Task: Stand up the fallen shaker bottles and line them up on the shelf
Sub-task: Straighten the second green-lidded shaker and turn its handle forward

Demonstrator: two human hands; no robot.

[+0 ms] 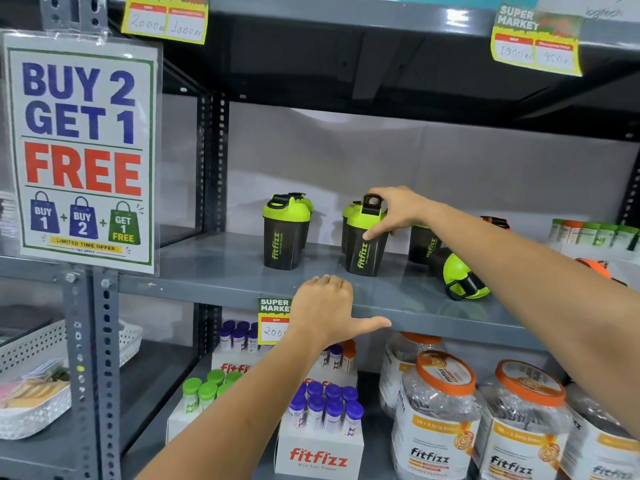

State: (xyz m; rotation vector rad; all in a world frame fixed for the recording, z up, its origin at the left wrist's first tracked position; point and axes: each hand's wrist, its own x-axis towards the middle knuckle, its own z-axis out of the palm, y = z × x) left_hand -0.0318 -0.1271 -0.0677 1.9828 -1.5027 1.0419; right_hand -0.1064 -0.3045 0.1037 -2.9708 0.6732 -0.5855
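On the grey middle shelf (221, 268) stand black shaker bottles with lime-green lids. One pair stands at the left (284, 233), one behind the other. My right hand (398, 211) grips the lid of an upright shaker (365, 251) in the middle, with another just behind it. A further shaker (424, 245) stands behind my right forearm. One shaker (462, 275) lies on its side near the shelf's front, lid facing me. My left hand (325, 310) rests on the shelf's front edge, fingers curled over it, thumb out.
Orange-lidded shakers (497, 222) and small tubes (594, 233) sit at the shelf's right end. Below are boxes of purple and green tubes (322, 410) and large orange-lidded jars (441, 410). A "Buy 2 Get 1 Free" sign (83, 150) hangs on the left upright.
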